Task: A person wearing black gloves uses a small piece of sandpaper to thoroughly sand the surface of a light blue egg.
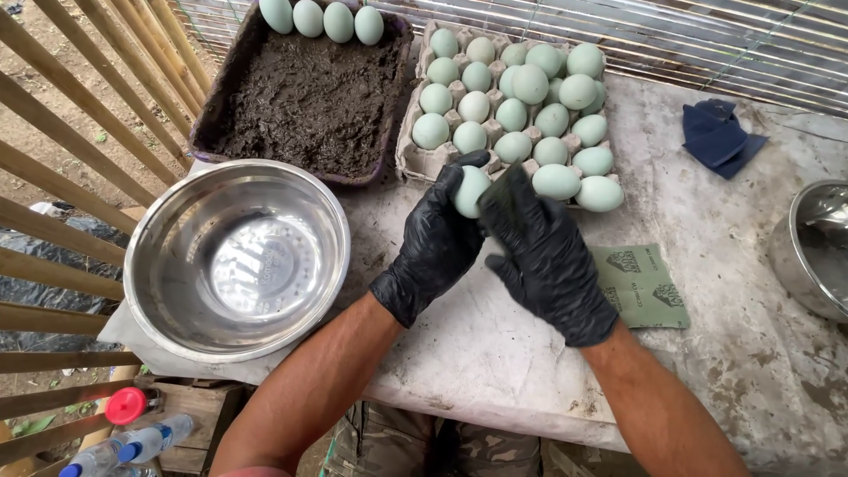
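The left hand [435,240] pinched a pale green egg [469,190] at its fingertips, just below the egg tray [415,161], while the right hand [541,252] pressed a dark abrasive piece [501,199] against it. Too hard a rub could likely have cracked the shell, or the slick gloves let it drop onto the table [495,353].

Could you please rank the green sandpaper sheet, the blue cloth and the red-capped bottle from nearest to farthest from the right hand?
From the right hand:
1. Green sandpaper sheet, just beside it on the table.
2. Blue cloth, far right corner.
3. Red-capped bottle, lower left, off the table.
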